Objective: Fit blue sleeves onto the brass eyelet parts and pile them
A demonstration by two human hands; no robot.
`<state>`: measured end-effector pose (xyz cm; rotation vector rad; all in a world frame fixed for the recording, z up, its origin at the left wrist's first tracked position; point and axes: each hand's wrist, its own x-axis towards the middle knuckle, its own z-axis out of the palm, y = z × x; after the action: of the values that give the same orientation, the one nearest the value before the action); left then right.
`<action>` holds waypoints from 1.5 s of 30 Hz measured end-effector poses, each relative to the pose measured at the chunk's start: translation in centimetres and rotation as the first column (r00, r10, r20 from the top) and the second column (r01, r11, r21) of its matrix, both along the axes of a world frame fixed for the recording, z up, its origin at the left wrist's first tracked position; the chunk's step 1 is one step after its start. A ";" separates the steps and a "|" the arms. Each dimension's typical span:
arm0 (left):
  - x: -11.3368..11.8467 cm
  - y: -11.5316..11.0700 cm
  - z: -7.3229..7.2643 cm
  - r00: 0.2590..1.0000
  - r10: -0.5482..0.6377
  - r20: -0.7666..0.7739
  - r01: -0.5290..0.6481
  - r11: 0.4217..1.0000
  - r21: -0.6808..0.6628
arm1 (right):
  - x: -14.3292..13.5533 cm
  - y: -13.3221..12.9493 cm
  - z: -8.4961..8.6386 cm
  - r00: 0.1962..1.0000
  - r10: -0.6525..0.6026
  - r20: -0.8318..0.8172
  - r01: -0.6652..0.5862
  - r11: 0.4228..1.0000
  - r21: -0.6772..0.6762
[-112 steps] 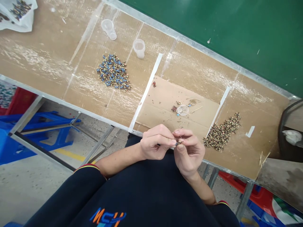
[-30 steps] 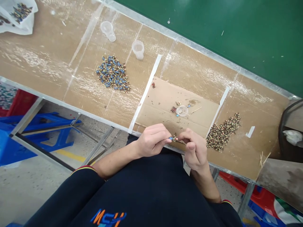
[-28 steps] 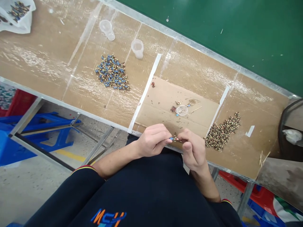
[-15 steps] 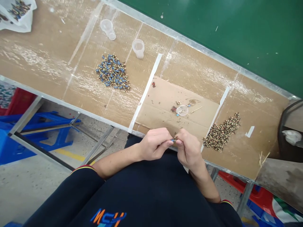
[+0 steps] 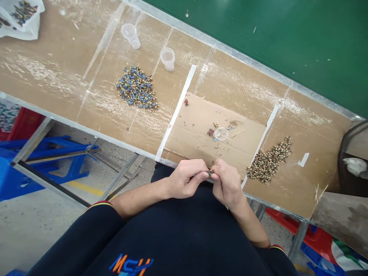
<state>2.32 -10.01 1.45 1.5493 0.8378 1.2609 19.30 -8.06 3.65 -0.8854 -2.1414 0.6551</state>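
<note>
Close to my body at the table's front edge, my left hand (image 5: 188, 178) pinches a tiny blue and brown figure piece (image 5: 209, 173). My right hand (image 5: 227, 180) meets it from the other side, its thumb and forefinger closed on the brownish end of the same piece. Fingertips cover most of the piece, so its exact shape is hidden. Beyond the hands, on a cardboard sheet (image 5: 189, 122), stands a small clear cup (image 5: 220, 133) with a stick in it. Another thin stick (image 5: 238, 133) and a few small coloured pieces lie around the cup.
A pile of blue and tan pieces (image 5: 136, 89) lies to the left, a brown and tan pile (image 5: 270, 161) to the right. Two clear plastic cups (image 5: 168, 58) (image 5: 131, 35) stand farther back. A white bag (image 5: 31, 30) with pieces is far left; loose sticks (image 5: 319, 193) lie far right.
Both hands have shifted slightly toward my body and drawn a little closer together, still pinching the small piece. The piles and cups have stayed where they were.
</note>
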 end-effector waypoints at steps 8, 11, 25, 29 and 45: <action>0.0 0.4 0.4 0.997 0.024 -0.070 -0.023 1.000 0.012 | 0.3 0.3 -0.8 0.997 -0.001 -0.072 -0.005 0.997 -0.077; -0.1 0.8 0.6 0.993 0.063 -0.103 -0.060 0.998 0.031 | 0.7 0.5 -0.8 0.985 -0.036 -0.168 0.005 0.984 -0.180; -0.7 1.1 0.1 0.989 0.017 -0.147 -0.009 0.999 0.051 | 0.7 0.7 0.0 0.993 -0.025 -0.117 -0.004 0.971 -0.239; -0.9 1.2 0.0 0.983 0.024 -0.182 -0.008 0.996 0.085 | 0.7 0.9 0.4 1.000 0.017 0.013 -0.015 0.985 -0.170; -0.3 0.5 -0.3 0.986 0.059 -0.156 -0.034 0.987 0.157 | 0.2 0.2 0.9 0.991 0.081 0.102 -0.066 0.987 -0.146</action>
<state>2.06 -9.52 1.19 1.7830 0.9004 1.2717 19.52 -7.86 4.56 -0.9396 -2.2548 0.8226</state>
